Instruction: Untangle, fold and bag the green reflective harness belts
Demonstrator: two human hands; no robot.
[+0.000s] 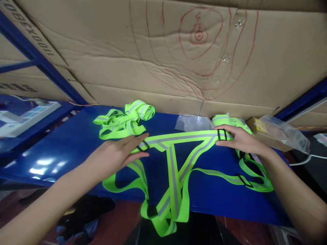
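Observation:
A neon-green reflective harness (178,137) with a grey stripe is stretched level between my two hands above the blue table. My left hand (120,151) is closed on its left end, beside a black slide buckle (143,145). On the other end, my right hand (236,137) pinches the strap next to a second black buckle (222,134). Below the level band the other straps cross and hang over the table's front edge. One loose strap with a black buckle (245,181) trails off to the right under my right forearm.
Behind my left hand lies a heap of green reflective straps (120,122). Clear plastic bags (192,123), more bagged green straps (227,119) and a small cardboard box (270,136) stand along the back. Cardboard with red rings (166,68) walls off the blue table (76,136).

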